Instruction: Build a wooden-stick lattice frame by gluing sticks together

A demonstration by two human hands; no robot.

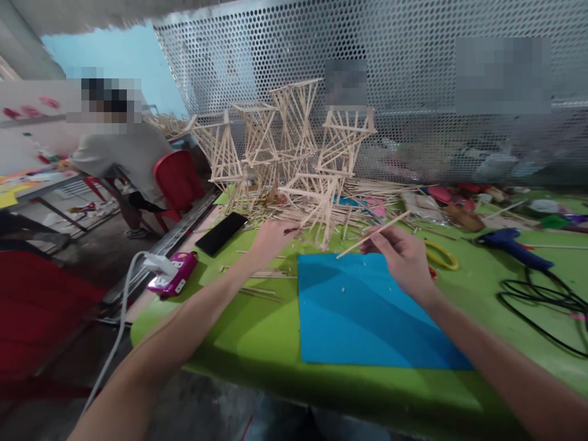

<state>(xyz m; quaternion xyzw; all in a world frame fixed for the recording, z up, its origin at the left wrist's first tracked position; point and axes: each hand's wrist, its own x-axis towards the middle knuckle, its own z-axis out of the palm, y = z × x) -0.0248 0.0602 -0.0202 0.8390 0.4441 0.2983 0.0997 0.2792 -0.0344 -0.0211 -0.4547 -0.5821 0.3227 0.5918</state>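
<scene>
A thin wooden stick (374, 234) is pinched between the thumb and fingers of my right hand (407, 260), tilted above the far edge of the blue sheet (358, 312). My left hand (274, 240) reaches to the foot of a stick-built frame (316, 190). Its fingers are drawn together there, partly hidden, and what they hold I cannot make out. Several taller lattice structures (294, 122) made of such sticks stand behind. Loose sticks (381, 190) lie heaped around their bases, and a few more sticks (261, 294) rest left of the sheet.
On the green table (239, 343) are a black phone (221, 234), a purple power strip (173, 274), yellow-handled scissors (443, 256) and a blue glue gun (514, 245) with a coiled black cord. A perforated metal panel (404, 55) rises behind. At left, a person (124, 156) sits on a red chair (177, 180).
</scene>
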